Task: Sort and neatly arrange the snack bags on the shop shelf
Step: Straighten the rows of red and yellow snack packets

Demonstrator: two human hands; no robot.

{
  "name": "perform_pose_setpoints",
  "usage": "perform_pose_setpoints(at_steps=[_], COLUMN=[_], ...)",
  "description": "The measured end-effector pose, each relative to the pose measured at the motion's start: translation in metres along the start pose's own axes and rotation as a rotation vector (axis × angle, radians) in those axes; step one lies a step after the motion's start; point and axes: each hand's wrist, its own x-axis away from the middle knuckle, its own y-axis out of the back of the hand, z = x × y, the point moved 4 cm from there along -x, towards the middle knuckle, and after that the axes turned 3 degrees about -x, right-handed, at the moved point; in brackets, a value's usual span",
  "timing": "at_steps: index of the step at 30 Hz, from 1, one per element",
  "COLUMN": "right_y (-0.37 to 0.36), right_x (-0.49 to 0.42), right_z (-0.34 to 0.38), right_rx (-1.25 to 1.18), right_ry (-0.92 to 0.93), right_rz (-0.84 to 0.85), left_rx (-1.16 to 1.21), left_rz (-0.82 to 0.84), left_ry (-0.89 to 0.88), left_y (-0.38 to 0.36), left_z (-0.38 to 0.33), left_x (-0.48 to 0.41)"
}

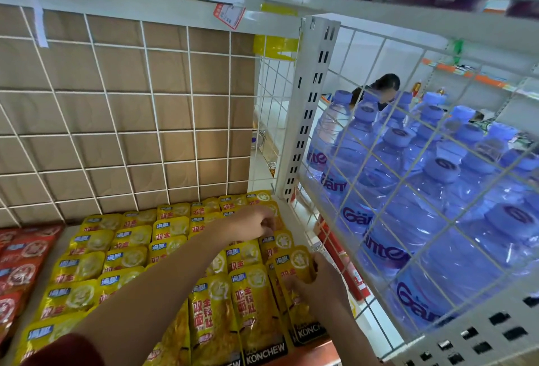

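Left hand (256, 224): fingers curled, pinching back bag (273, 208).
Right hand (319, 281): grips front bag (296, 266).
Shelf (46, 272): yellow bags in rows.

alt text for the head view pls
Two hands tidy rows of yellow snack bags on a shop shelf; the right hand grips one bag, the left hand touches bags farther back. Red snack bags lie left, water bottles behind wire mesh right.

Over twenty yellow snack bags (78, 266) are counted on the shelf (46, 275), at least four red snack bags (23, 272) at its left edge, and over a dozen water bottles (437, 190) beyond its right edge.
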Motion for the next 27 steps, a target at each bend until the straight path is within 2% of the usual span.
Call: perform_pose_setpoints(at_steps=[21, 27], right_y=[0.000, 0.001], right_x=[-0.009, -0.010], right_z=[0.005, 0.004], right_rx=[-0.098, -0.111], right_ry=[0.032, 0.036], right_rz=[-0.027, -0.025], left_rx=[0.295, 0.196], left_rz=[-0.198, -0.239], left_ry=[-0.016, 0.049], left_y=[0.009, 0.018], left_z=[0.027, 0.038], left_x=[-0.011, -0.003])
